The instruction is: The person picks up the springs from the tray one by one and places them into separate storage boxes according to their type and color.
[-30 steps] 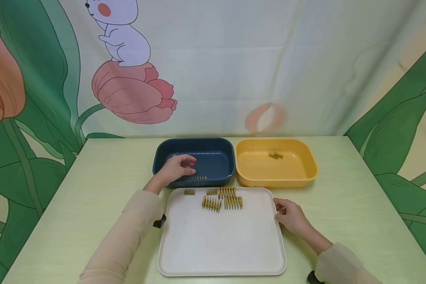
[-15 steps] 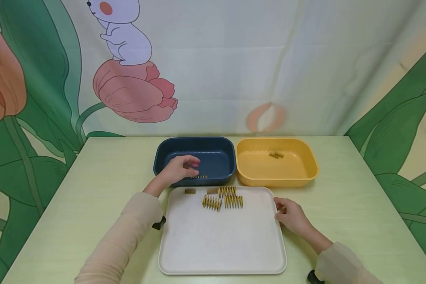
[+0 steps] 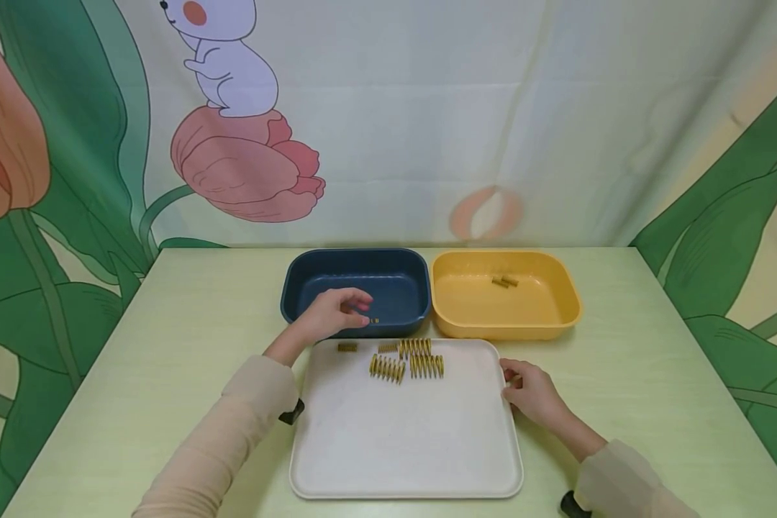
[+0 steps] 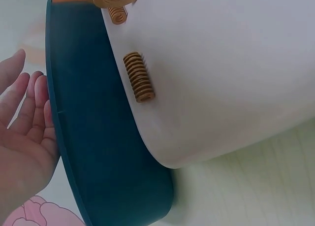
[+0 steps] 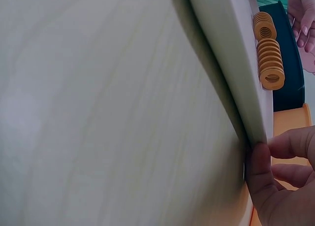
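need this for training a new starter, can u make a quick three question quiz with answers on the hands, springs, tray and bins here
1. Count: in the head view, how many brass-coloured metal coil springs lie on the white flat tray with rounded corners?

2. Multiple choice: what does the right hand grip?
a) a coil spring
b) the tray's edge
c) a bin's rim

3. True or false: the left hand is at the glossy yellow rectangular bin.

Key:
1. Five.
2. b
3. False; it is at the navy-blue rectangular bin with rounded corners.
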A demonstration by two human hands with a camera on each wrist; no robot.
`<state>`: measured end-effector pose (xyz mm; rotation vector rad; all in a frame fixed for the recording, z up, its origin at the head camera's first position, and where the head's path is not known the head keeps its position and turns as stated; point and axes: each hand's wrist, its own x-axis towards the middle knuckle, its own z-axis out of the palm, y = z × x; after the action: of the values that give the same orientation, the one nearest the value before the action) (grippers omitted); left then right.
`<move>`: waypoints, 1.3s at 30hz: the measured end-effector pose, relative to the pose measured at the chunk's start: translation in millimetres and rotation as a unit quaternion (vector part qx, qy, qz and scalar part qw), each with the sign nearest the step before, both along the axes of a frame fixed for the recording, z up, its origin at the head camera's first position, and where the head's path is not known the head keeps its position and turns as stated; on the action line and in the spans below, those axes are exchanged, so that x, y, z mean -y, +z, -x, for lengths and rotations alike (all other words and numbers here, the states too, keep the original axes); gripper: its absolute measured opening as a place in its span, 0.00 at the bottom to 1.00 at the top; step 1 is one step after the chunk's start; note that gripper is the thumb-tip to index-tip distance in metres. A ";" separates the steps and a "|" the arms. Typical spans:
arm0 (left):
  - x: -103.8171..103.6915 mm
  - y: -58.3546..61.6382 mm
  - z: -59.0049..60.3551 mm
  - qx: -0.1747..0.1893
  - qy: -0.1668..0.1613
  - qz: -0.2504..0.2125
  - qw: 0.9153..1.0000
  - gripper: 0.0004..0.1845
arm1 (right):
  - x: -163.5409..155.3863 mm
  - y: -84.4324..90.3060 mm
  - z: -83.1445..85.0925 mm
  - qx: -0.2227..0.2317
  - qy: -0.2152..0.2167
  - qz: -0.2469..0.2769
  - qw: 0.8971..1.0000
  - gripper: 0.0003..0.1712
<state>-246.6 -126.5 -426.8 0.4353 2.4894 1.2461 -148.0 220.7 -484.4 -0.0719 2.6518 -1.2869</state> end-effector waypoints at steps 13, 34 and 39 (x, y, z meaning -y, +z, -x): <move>-6.7 7.7 -9.7 0.006 -0.004 -0.001 1.000 0.21 | 0.3 1.0 0.4 0.004 -0.002 -0.009 1.000 0.29; -14.0 -2.5 -24.3 -0.015 -0.052 -0.018 0.998 0.19 | 0.8 0.8 1.1 0.015 -0.007 -0.010 1.000 0.29; -16.0 -6.3 -27.2 -0.014 -0.057 -0.015 0.998 0.17 | 1.0 0.4 1.2 0.013 -0.007 -0.012 1.000 0.29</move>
<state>-219.4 -110.5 -433.0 0.5968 2.4339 1.2429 -149.1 219.6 -484.0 -0.0326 2.6500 -1.2504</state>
